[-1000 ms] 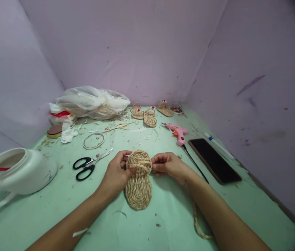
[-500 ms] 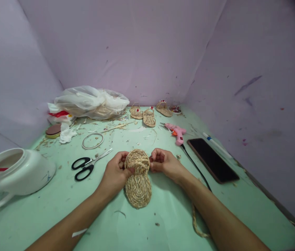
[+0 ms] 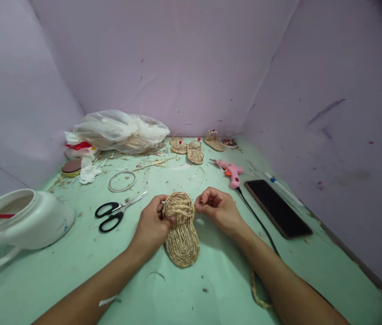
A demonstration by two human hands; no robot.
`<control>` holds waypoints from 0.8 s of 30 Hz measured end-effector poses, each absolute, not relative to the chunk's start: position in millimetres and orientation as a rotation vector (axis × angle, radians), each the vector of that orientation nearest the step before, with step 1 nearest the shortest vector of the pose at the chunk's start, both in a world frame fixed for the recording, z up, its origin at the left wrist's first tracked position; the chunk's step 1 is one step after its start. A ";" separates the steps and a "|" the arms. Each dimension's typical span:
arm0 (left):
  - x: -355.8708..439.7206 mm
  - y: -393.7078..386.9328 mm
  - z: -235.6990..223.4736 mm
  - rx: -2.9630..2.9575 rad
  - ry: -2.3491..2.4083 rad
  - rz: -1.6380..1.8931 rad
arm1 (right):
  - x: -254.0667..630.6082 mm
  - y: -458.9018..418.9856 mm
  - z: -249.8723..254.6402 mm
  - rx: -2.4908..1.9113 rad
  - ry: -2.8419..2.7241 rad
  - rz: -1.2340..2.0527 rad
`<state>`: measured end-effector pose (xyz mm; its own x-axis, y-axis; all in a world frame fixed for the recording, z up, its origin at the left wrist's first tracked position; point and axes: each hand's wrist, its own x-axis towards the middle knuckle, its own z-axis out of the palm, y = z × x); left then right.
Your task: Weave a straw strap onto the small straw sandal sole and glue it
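Note:
A small sandal woven of coiled straw rope [image 3: 182, 241] lies in front of me, with braided strands crossing its wider upper part. Its left edge is gripped by my left hand [image 3: 153, 221], thumb on top and fingers beneath. Just right of the sandal's upper edge is my right hand [image 3: 218, 207], its thumb and index fingertip pinched together. Whatever those fingertips hold, if anything, is too small to make out. A length of straw rope [image 3: 258, 293] shows beside my right forearm, partly hidden by it.
Black-handled scissors [image 3: 116, 214] and a ring [image 3: 122, 181] lie left, near a white pot [image 3: 38, 221]. Rightward are a pink glue gun [image 3: 233, 174] with its cord, a phone [image 3: 278, 208] and a pen [image 3: 284, 189]. Behind stand finished small sandals [image 3: 195, 155] and a plastic bag [image 3: 119, 131].
My right hand has drawn slightly away from the sandal's right edge, still pinched. My left hand keeps its hold. The whole view has shifted a little.

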<state>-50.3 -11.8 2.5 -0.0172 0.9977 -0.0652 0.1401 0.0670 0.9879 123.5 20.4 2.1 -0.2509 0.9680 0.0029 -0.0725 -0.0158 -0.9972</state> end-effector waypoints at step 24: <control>-46.5 -13.8 -7.0 1.261 1.402 1.215 | 94.8 -8.1 13.1 -1.131 -1.958 -0.168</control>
<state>-46.5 -13.8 -7.0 -0.1103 0.9939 0.0052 0.1461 0.0110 0.9892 94.8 -8.1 13.1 -0.2335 0.6502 0.7230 0.7638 0.5828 -0.2774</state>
